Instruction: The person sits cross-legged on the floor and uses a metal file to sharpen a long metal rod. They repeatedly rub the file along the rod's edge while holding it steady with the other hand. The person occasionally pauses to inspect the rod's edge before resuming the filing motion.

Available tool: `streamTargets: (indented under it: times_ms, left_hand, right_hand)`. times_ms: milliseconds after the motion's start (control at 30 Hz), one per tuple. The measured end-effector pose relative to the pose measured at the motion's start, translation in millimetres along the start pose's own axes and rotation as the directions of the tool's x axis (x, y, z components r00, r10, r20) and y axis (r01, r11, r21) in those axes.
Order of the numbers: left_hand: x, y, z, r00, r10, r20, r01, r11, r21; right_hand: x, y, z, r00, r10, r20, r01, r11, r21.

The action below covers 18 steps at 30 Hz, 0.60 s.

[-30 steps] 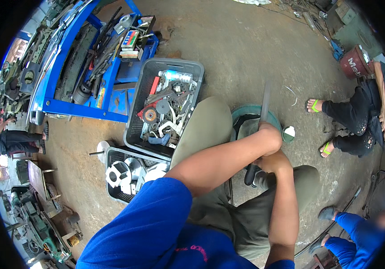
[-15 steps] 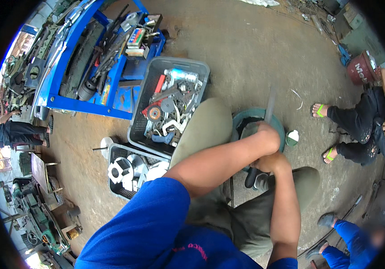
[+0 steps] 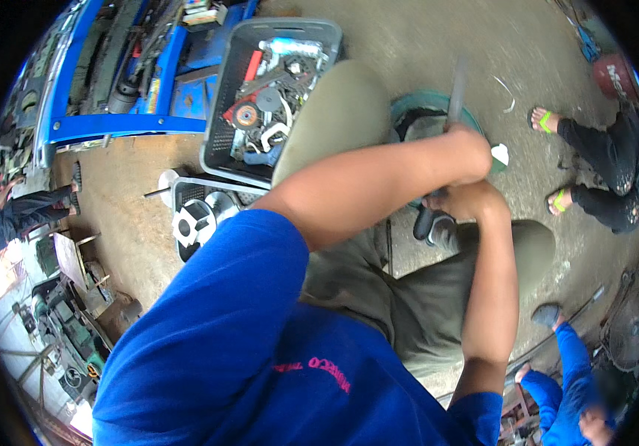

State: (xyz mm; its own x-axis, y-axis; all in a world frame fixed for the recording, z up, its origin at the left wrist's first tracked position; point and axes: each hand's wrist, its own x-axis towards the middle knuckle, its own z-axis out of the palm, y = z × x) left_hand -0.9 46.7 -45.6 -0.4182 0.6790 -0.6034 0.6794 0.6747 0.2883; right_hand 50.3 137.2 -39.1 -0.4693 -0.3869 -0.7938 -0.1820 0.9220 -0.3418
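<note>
Both my hands are over a round green tub (image 3: 402,108) with a grey piece (image 3: 425,128) in it, standing on the floor ahead of my knees. A long, flat grey blade-like tool (image 3: 458,93), smeared by motion, sticks up past my left hand (image 3: 472,154), whose fingers are mostly hidden behind the wrist. Just nearer to me my right hand (image 3: 466,201) is closed round the tool, by a black grip (image 3: 423,223) pointing down and left. The grip looks to be in line with the blade.
Left of my knee stands a dark crate (image 3: 211,141) of tools and parts, with a smaller crate (image 3: 178,195) of metal pieces nearer. A blue metal stand (image 3: 130,124) is beyond. Right are a person's sandalled feet (image 3: 550,123); another person's blue-clad leg (image 3: 573,349) is lower right.
My head view has shifted, so the crates and stand sit higher in the picture. My hands stay together at the tool, and the blade remains upright beyond them.
</note>
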Motion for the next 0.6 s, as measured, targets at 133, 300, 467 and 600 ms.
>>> streamTargets:
  times_ms: [133,300,467,600]
  left_hand:
    - [5,4,17,0.950,-0.079,-0.301,0.093,0.995,0.035]
    - [24,7,6,0.988,-0.155,0.000,0.155,0.987,-0.047]
    - [27,12,3,0.978,-0.192,0.075,0.197,0.978,-0.065]
    - [31,12,6,0.976,-0.185,0.111,0.187,0.982,-0.009]
  right_hand:
    - [6,4,6,0.991,-0.126,-0.041,0.115,0.971,-0.209]
    - [9,9,5,0.997,-0.072,-0.002,0.070,0.984,-0.164]
    - [4,7,5,0.998,-0.056,-0.017,0.054,0.993,-0.105]
    - [1,7,5,0.997,-0.073,-0.025,0.071,0.994,-0.089]
